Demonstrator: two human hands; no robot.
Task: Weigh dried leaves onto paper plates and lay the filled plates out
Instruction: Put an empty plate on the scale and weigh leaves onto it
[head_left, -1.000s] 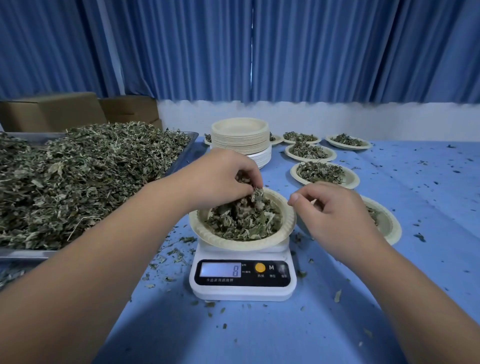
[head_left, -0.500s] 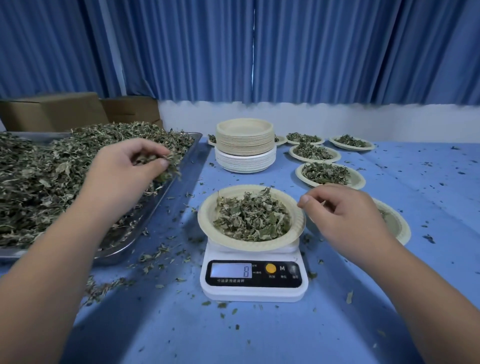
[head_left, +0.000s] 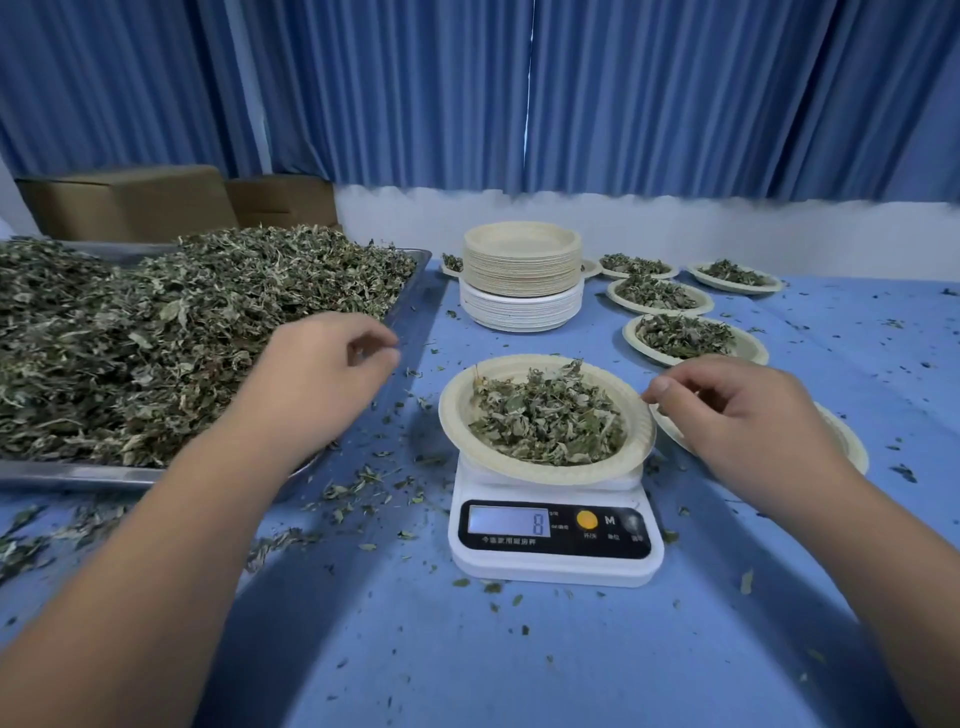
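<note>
Bright even light, soft shadows under forearms, wide-angle bowing at edges, slight overall softness

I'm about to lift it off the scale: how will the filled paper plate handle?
The plate is probably light and somewhat bendy, being thin paper. Its loose leaves heap near the rim, so tilting likely spills some.

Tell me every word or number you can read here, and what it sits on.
"8": on the lit display of the kitchen scale.
"M": on the scale's black panel, right of the orange button.
Small print under the display, beside the digit and under the buttons: too blurred to read.
Cardboard boxes and stack of paper plates: no print visible.
</note>
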